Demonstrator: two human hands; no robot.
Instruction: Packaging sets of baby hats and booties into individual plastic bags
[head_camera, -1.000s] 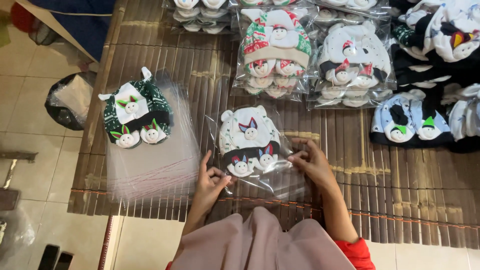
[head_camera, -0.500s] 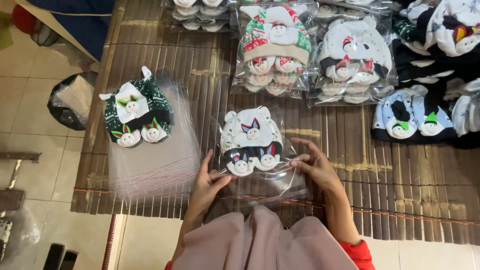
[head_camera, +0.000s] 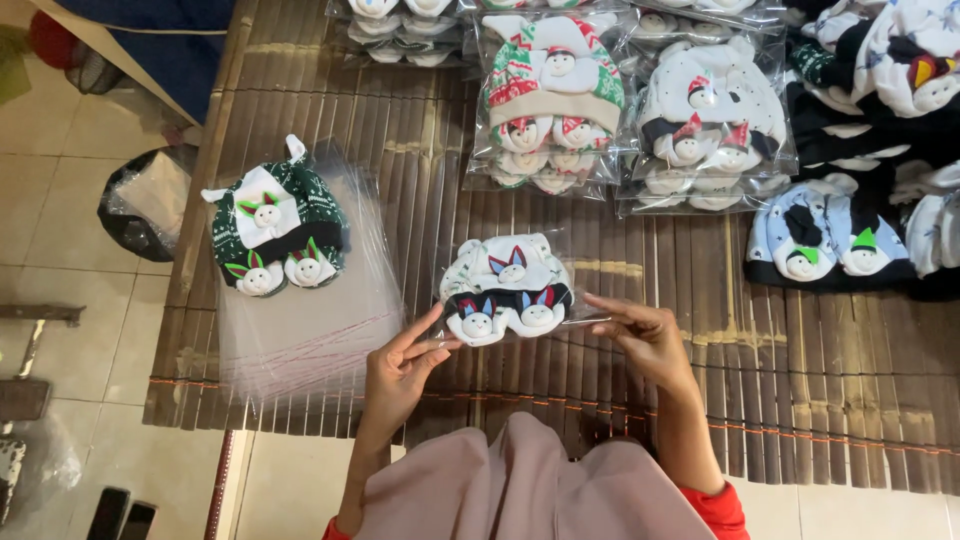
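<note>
A white and black baby hat set with small snowman faces (head_camera: 508, 288) sits inside a clear plastic bag on the slatted bamboo table (head_camera: 640, 400). My left hand (head_camera: 400, 365) pinches the bag's lower left edge. My right hand (head_camera: 645, 335) pinches its lower right edge with the fingers stretched along the plastic. A dark green hat set (head_camera: 277, 232) lies on a stack of empty clear bags (head_camera: 310, 320) to the left, apart from both hands.
Bagged hat sets are stacked at the back: a red and green one (head_camera: 545, 100) and a white and black one (head_camera: 710, 125). Loose blue and dark sets (head_camera: 830, 235) lie at the right. A black rubbish bag (head_camera: 145, 200) sits on the tiled floor at the left.
Both hands have shifted a little along the bag's lower edge, and the bagged white set has turned slightly. Nothing else has moved.
</note>
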